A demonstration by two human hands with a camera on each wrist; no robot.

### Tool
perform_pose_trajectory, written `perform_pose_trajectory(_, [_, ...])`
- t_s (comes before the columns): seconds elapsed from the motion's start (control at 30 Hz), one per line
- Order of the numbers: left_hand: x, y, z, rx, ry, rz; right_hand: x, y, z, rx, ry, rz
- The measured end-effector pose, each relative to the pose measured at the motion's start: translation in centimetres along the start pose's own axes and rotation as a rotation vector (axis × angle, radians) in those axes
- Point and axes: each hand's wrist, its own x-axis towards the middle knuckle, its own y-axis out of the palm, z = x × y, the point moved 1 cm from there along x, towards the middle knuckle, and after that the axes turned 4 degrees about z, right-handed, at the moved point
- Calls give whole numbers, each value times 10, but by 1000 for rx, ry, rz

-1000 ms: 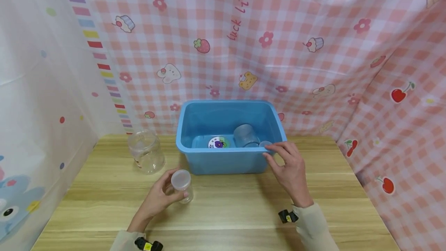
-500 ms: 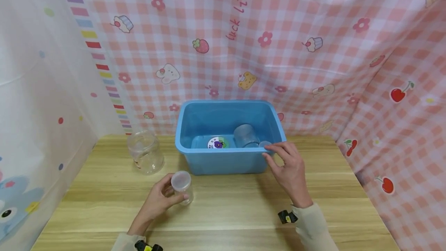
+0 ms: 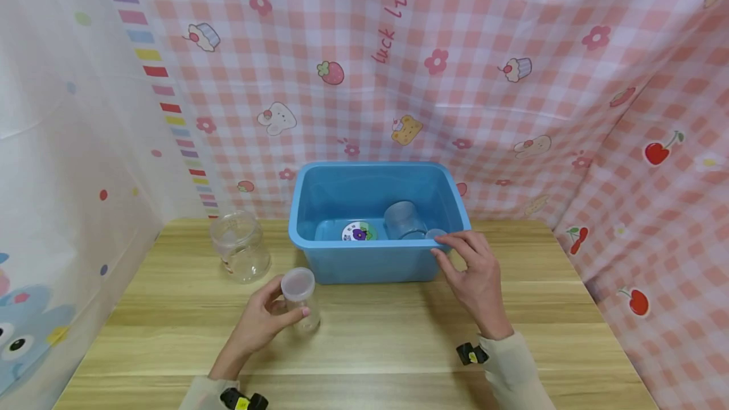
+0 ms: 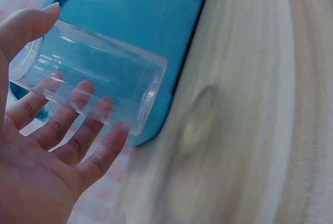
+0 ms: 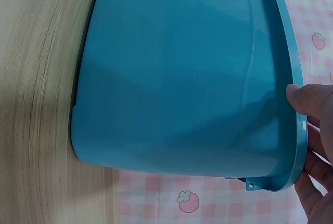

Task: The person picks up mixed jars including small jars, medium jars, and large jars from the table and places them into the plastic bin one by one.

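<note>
My left hand [image 3: 256, 323] grips a small clear plastic jar [image 3: 305, 315] with a frosted white lid [image 3: 298, 283], held upright in front of the blue bin [image 3: 370, 264]. In the left wrist view the thumb lies on one side of the jar [image 4: 104, 73] and the fingers curl round the other; it appears transparent and empty. My right hand [image 3: 477, 280] pinches the front right part of the bin's rim. The right wrist view has the thumb on the outer side of the rim [image 5: 301, 146] and the fingers behind it.
A larger clear jar [image 3: 242, 252] stands on the wooden table [image 3: 398, 347], left of the bin. Inside the bin lie a clear jar [image 3: 403, 219] on its side, a small clear round piece [image 3: 435, 233] and a round flower-printed piece [image 3: 359, 231]. A checkered cloth [image 3: 364, 100] hangs behind.
Over the last half second the small jar has risen slightly in my left hand. The right hand keeps its place on the bin's rim.
</note>
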Motion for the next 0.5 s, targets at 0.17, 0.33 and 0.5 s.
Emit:
perform_pose_trajectory(0.17, [2,-2,-10,15,40,0,0,0,0,6,-3,-8])
perform_pose_trajectory(0.33, [3,-5,-20,23,72,-5,0,0,0,13,-2,-4])
perform_pose_trajectory(0.5, [4,-8,-31,47,98,-4,0,-1,1,8,5,11])
